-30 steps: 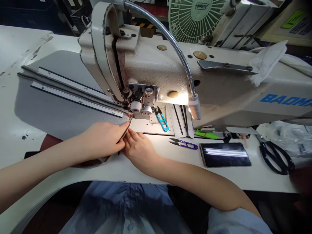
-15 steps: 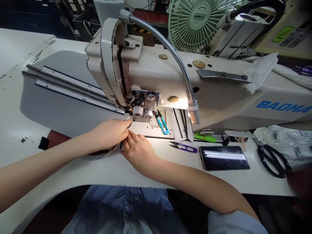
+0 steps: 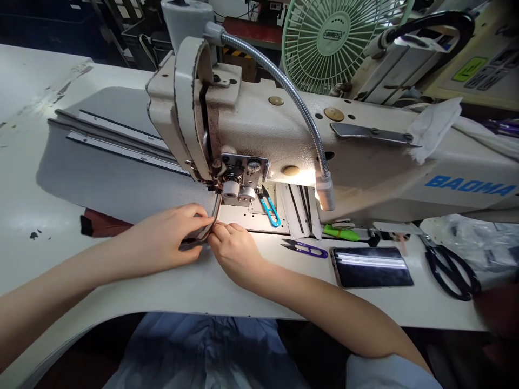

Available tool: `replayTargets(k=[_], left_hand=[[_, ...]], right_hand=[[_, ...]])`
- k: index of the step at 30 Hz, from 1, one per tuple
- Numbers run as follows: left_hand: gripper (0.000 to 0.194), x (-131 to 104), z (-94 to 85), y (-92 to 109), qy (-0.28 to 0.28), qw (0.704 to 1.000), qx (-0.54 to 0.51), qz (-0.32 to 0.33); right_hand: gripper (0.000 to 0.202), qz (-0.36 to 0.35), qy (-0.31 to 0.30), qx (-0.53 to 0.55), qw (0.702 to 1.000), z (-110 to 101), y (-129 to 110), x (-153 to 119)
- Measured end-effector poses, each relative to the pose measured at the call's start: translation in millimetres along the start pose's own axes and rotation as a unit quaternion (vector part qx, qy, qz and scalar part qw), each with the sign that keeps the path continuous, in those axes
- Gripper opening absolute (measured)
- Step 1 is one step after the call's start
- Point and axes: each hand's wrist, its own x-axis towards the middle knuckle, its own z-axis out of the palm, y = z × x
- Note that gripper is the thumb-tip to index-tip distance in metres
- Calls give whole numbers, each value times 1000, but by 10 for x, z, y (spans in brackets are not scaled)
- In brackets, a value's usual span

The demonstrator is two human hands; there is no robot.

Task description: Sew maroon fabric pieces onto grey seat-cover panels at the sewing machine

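Note:
Grey fabric (image 3: 113, 178) with white strips (image 3: 125, 147) along it runs from the left under the head of a sewing machine (image 3: 251, 124). Its near edge curves down towards me from the needle area. My left hand (image 3: 178, 232) lies on this edge, thumb and fingers closed round the fabric. Close beside it, my right hand (image 3: 233, 251) pinches the same edge with curled fingers. The fingertips of both hands nearly meet. Dark red material (image 3: 107, 222) shows from under the fabric by my left forearm.
Blue thread snips (image 3: 270, 208) lie on the machine bed, purple snips (image 3: 306, 248) nearer me. To the right are a phone (image 3: 372, 267), a green tool (image 3: 341, 233) and black-handled scissors (image 3: 452, 270). A flexible lamp (image 3: 324, 189) hangs over the bed; a fan (image 3: 336, 38) stands behind.
My left hand has moved back from the needle area and slid down the fabric edge, its fingers now spread around it. The right hand has barely shifted. The view has tilted slightly.

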Motion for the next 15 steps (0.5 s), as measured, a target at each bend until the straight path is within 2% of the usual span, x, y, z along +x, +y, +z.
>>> replayTargets(k=[3,6,10,15], left_hand=[[38,-112,210,-53,60,998,20,10],[41,-82,361,-85,104,992,67,5],[40,32,364,-100,127,984,123,10],[33,128,368,-132,183,967,175,38]], right_hand=[[20,10,11,21,1000,72,34,-9],[21,16,49,49,997,139,65,-34],[24,47,83,50,994,127,93,-60],[19,110,88,-2,990,45,128,-44]])
